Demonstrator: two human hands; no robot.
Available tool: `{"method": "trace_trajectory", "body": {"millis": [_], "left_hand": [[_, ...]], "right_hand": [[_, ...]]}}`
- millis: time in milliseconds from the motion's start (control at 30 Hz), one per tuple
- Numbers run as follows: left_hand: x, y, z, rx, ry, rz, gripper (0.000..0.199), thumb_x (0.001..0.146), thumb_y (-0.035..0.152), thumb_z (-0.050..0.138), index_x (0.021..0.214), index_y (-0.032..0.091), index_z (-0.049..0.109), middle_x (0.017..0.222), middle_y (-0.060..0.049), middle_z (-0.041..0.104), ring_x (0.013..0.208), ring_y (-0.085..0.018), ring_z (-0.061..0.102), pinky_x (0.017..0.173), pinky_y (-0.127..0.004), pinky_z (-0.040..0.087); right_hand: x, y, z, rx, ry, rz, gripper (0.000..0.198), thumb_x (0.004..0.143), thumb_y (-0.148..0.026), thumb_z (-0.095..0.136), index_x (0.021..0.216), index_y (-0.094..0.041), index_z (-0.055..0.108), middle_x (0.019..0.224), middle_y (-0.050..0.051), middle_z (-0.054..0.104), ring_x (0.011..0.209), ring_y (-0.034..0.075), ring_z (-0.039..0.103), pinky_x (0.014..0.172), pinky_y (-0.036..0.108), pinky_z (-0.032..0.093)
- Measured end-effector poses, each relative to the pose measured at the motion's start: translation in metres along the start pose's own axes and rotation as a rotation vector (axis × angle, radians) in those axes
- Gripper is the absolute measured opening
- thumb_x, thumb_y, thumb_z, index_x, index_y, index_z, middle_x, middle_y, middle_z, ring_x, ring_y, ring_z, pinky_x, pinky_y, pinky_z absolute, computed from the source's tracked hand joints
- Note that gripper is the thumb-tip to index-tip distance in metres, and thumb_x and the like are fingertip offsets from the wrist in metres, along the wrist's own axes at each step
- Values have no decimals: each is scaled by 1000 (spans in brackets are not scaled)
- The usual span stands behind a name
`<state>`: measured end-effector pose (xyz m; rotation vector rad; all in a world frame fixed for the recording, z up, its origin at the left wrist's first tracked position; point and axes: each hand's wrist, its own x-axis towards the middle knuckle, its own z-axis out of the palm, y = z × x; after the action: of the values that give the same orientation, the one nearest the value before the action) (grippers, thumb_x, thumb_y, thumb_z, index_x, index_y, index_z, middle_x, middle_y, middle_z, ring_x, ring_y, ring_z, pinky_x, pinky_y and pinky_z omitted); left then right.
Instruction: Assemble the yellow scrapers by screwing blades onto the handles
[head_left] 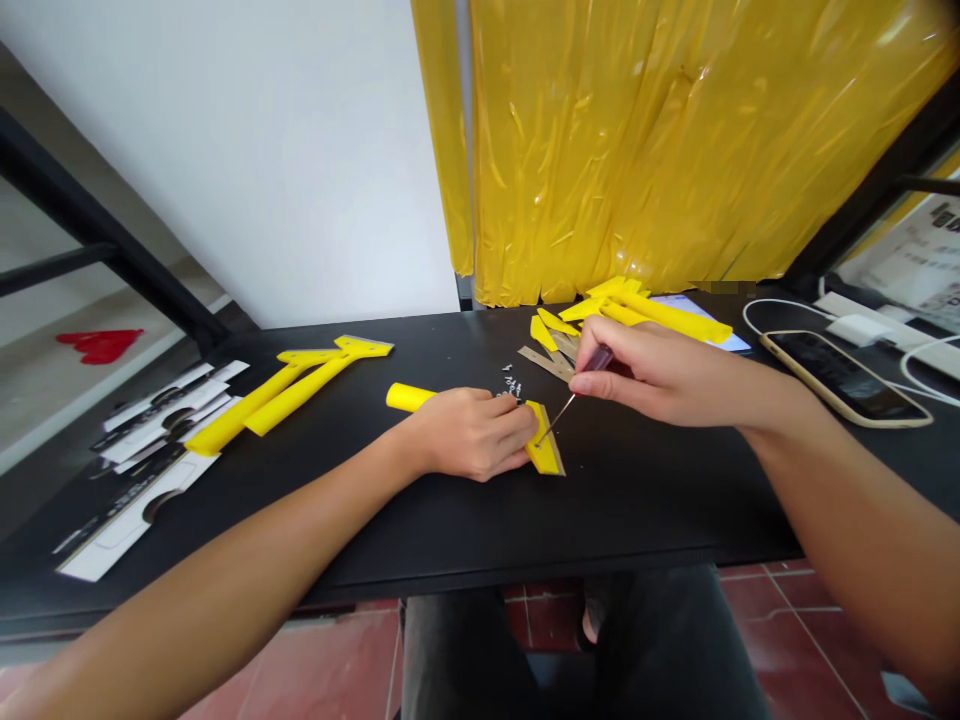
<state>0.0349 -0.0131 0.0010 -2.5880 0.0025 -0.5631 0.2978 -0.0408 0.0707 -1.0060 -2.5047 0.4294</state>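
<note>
My left hand (480, 435) is closed round a yellow scraper (546, 455) that lies on the black table, its round handle sticking out to the left and its wide head to the right. A thin metal edge shows along that head. In my right hand (634, 375) is a screwdriver (598, 362) with a dark red handle, held in the fingertips. Its slanting shaft meets the scraper head near a small screw. Several small screws (511, 384) lie loose just beyond my left hand. Beyond the screwdriver are flat metal blades (550, 362).
Two yellow scrapers (300, 385) lie at the left, beside white-and-black cardboard sleeves (142, 500). More yellow scraper parts (637, 305) are piled at the back right. A phone (847, 378) and white cables (780, 303) lie at the right. Yellow plastic sheeting (637, 150) hangs behind the table (637, 520).
</note>
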Motion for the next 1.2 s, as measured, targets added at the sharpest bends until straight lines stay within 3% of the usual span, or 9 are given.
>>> {"method": "trace_trajectory", "body": {"millis": [133, 333, 467, 700, 800, 933, 1033, 1200], "left_hand": [[0, 0, 0, -22, 19, -6, 25, 102, 31, 48, 98, 17, 68, 89, -8, 69, 73, -16, 65, 53, -25, 47], [0, -1, 0, -40, 17, -6, 27, 101, 32, 47, 99, 17, 69, 89, -8, 70, 73, -16, 65, 54, -26, 48], [0, -1, -1, -9, -10, 0, 27, 101, 34, 47, 98, 17, 69, 88, -7, 70, 71, -16, 65, 52, -26, 46], [1, 0, 0, 40, 0, 47, 30, 100, 35, 50, 96, 14, 70, 87, -6, 71, 70, -16, 65, 49, -28, 46], [2, 0, -1, 37, 12, 47, 30, 100, 36, 49, 96, 14, 70, 86, -6, 72, 69, -16, 65, 49, -28, 47], [1, -2, -1, 14, 30, 49, 29, 99, 36, 49, 94, 16, 69, 85, -6, 71, 69, -16, 65, 50, -27, 47], [1, -3, -1, 6, 37, 60, 29, 99, 37, 50, 95, 16, 69, 84, -7, 71, 68, -17, 65, 50, -28, 47], [1, -2, -3, 45, -3, 54, 32, 100, 38, 47, 97, 15, 69, 78, -6, 70, 66, -18, 64, 51, -30, 49]], "right_hand": [[3, 0, 2, -135, 89, 21, 36, 94, -51, 59, 76, -22, 48, 67, -1, 60, 58, 15, 50, 55, 28, 30], [-1, 2, 4, 117, 3, -52, 24, 96, -44, 57, 109, -24, 53, 93, 5, 68, 76, 20, 61, 62, 31, 41], [0, 4, 4, 102, -4, -36, 25, 96, -46, 56, 95, -22, 52, 81, 3, 66, 67, 18, 58, 59, 30, 38], [7, -1, 10, -129, 117, -7, 39, 96, -51, 56, 74, -21, 46, 63, -2, 54, 55, 13, 45, 55, 28, 26], [7, -3, 11, -22, 118, -8, 28, 97, -47, 57, 86, -21, 53, 69, -2, 59, 61, 14, 51, 57, 28, 31], [3, -4, 8, 207, 3, -72, 23, 96, -43, 58, 107, -22, 54, 89, 2, 64, 75, 17, 58, 63, 27, 40], [-1, -3, 4, 285, -72, -85, 19, 98, -40, 56, 104, -22, 54, 93, 3, 62, 79, 17, 57, 66, 28, 43], [1, 4, 7, 326, -9, -44, 20, 98, -40, 57, 95, -21, 51, 84, 1, 58, 72, 15, 52, 64, 27, 40]]}}
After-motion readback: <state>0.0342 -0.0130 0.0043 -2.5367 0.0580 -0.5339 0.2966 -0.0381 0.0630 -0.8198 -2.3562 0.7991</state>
